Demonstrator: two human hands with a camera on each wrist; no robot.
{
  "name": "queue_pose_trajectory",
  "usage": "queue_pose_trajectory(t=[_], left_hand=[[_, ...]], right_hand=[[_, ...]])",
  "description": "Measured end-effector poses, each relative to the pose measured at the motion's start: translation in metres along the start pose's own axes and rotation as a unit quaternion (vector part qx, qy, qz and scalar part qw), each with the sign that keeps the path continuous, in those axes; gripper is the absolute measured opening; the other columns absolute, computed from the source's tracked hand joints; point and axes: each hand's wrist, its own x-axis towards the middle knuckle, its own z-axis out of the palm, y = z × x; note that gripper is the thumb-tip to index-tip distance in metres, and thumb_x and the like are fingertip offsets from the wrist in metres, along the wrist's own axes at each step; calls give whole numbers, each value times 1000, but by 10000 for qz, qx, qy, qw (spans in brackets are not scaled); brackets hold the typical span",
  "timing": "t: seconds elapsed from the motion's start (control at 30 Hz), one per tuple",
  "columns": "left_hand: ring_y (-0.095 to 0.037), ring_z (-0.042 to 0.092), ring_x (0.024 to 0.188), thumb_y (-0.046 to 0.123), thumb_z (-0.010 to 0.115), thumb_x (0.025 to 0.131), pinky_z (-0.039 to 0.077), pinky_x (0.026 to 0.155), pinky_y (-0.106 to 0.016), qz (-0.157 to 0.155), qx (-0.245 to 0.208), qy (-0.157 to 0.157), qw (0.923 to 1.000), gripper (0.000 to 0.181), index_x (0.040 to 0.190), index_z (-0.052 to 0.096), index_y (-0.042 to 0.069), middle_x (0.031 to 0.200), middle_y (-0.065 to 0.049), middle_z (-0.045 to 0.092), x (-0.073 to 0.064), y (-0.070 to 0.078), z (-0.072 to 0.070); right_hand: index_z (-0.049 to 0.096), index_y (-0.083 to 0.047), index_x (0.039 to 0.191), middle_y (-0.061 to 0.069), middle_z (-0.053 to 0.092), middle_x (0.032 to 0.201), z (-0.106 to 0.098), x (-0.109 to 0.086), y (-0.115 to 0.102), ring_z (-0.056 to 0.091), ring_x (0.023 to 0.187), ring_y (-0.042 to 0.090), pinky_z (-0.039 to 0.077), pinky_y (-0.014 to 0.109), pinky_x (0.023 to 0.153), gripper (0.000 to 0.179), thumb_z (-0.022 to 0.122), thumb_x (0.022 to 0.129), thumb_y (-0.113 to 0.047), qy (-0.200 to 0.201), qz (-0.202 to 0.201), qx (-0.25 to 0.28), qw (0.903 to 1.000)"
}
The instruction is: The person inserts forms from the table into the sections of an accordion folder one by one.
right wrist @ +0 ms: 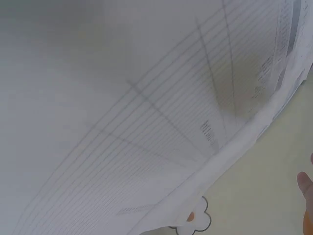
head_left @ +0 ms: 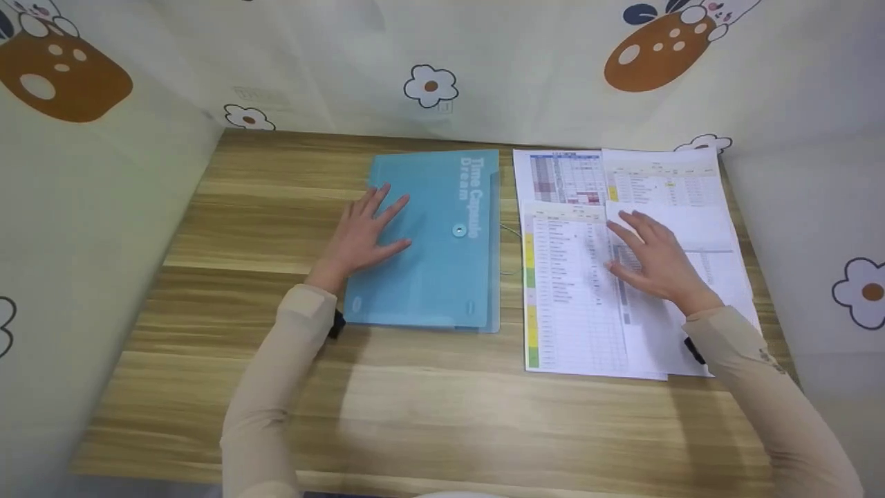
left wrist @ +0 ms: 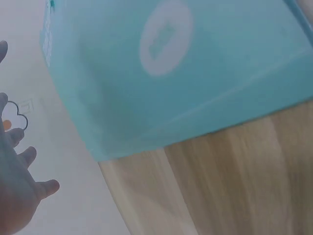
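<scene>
A light-blue plastic document folder (head_left: 429, 277) with a round button and a thin elastic cord lies on the table. My left hand (head_left: 363, 235) is over its left side, fingers spread; the left wrist view shows the folder's edge close up beside that hand (left wrist: 19, 191). To the right lie several overlapping printed sheets (head_left: 574, 332) with tables and coloured columns. My right hand (head_left: 653, 259) is over these sheets with its fingers apart, holding nothing. In the right wrist view a printed sheet (right wrist: 161, 132) fills most of the picture, and only fingertips (right wrist: 305, 186) show at the right edge.
The wood-grain table (head_left: 429, 408) extends in front of the folder and to its left. A pale curtain (head_left: 332, 69) with flower and strawberry-like prints encloses the back and both sides. The folder's cord (head_left: 511, 272) reaches toward the sheets.
</scene>
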Motion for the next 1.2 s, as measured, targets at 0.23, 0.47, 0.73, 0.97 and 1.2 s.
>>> queue_pose_trajectory(t=[0.23,0.47,0.73,0.97,1.2], left_hand=[[-26,5,131,63,39,80,13,93,-60,14,59,-296,9995,72,141,21,28,146,-7,9,2,8,3],[-27,7,131,62,39,81,11,95,-59,248,71,-351,9991,71,140,23,27,145,-8,12,6,16,6],[-27,8,130,55,42,84,11,94,-59,478,19,-416,9980,64,140,24,28,145,-8,13,14,28,10],[-25,6,131,54,39,86,10,96,-57,483,86,-669,9966,62,141,22,29,146,-6,10,21,38,10],[-25,9,131,53,41,86,12,95,-57,600,89,-750,9953,62,140,22,30,146,-5,11,28,46,13]], right_hand=[[39,-11,133,15,31,136,13,5,-19,21,125,33,17,51,96,64,56,80,-43,-141,-543,155,9983],[39,-10,132,15,32,136,24,12,-36,21,126,32,17,48,97,65,54,80,-46,-321,-964,182,9947],[38,-12,133,13,33,136,32,18,-58,22,126,31,18,47,97,65,52,80,-48,-548,-1391,214,9885],[41,-11,132,12,34,136,38,20,-75,23,125,28,18,46,97,64,52,81,-48,-713,-1729,381,9816],[45,-11,129,12,37,134,45,25,-90,25,124,30,18,43,97,63,56,78,-45,-674,-2189,423,9725]])
